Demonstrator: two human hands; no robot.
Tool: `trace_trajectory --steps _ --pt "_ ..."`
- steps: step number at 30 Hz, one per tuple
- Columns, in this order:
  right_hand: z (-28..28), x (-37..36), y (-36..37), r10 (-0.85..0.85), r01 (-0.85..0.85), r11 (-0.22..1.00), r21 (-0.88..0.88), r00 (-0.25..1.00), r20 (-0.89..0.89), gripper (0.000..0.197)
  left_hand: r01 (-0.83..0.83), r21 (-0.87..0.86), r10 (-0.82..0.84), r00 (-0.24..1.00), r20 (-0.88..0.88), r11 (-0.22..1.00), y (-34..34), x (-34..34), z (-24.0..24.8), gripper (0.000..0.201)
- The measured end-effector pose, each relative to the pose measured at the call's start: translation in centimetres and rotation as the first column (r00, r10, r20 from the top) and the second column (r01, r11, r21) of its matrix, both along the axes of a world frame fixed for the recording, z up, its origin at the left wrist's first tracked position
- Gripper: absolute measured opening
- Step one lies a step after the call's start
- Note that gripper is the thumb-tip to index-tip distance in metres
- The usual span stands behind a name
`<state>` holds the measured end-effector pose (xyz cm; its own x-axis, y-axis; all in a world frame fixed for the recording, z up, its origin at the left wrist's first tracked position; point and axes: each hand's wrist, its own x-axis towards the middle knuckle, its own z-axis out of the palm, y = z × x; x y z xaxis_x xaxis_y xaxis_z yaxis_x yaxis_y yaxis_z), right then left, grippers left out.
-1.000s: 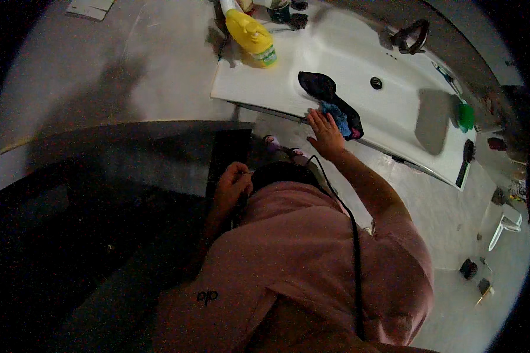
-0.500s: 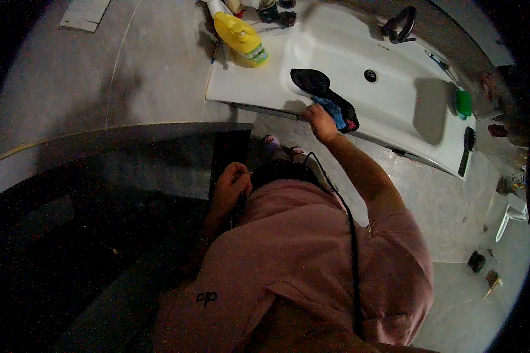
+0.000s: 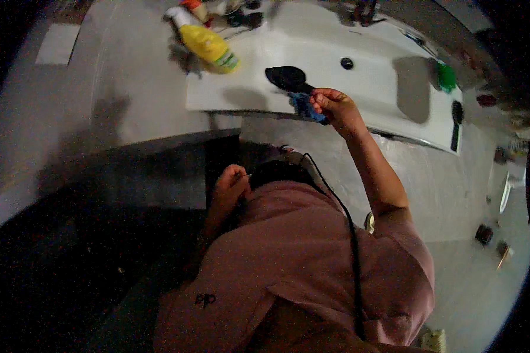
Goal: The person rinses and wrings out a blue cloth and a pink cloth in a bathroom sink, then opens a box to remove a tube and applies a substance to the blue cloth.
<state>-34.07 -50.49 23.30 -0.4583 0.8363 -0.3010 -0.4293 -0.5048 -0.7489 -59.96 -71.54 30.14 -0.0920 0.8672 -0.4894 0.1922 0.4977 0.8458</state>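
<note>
In my right hand [image 3: 337,108], the fingers are pinched on the narrow end of a black paddle-shaped thing [image 3: 285,77] with a rounded far end. It lies over the front part of the white sink [image 3: 318,50]; its exact kind does not show. Just under it and beside my fingertips, a crumpled blue cloth [image 3: 303,107] rests at the sink's front edge. Low by my waist, my left hand [image 3: 232,183] is closed, with a small thin bit showing at its fingertips that is too dim to name.
A yellow spray bottle [image 3: 209,48] stands on the sink's left ledge, with a dark cup behind it. At the right end are a green object [image 3: 446,76] and a black brush [image 3: 456,125]. A black cable [image 3: 352,235] runs down my pink shirt.
My right hand has moved from the blue cloth at the front edge up onto the black thing's narrow end. The view has shifted a little. My left hand stays in place.
</note>
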Motion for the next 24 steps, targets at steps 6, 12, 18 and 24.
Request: trace_trajectory --steps 6,12,18,24 --pt "-0.2 9.6 0.5 -0.222 0.212 0.972 -0.103 0.97 -0.1 0.031 0.177 0.095 -0.195 0.95 0.242 0.98 5.6 5.0 -0.1 0.006" --pt "-4.2 25.4 0.8 -0.483 0.494 0.868 -0.043 0.862 0.155 0.028 0.367 0.003 -0.356 0.898 0.259 0.93 10.6 16.9 -0.7 0.007" --pt "-13.1 50.3 7.1 -0.619 0.569 0.778 0.267 0.62 0.482 0.02 0.383 -0.078 -0.357 0.904 0.235 0.92 17.5 34.4 -2.2 0.005" --pt "-21.2 74.1 19.9 -0.627 0.133 0.775 0.618 0.033 0.779 0.023 0.39 -0.091 -0.368 0.91 0.191 0.916 24.8 54.9 -8.6 0.005"
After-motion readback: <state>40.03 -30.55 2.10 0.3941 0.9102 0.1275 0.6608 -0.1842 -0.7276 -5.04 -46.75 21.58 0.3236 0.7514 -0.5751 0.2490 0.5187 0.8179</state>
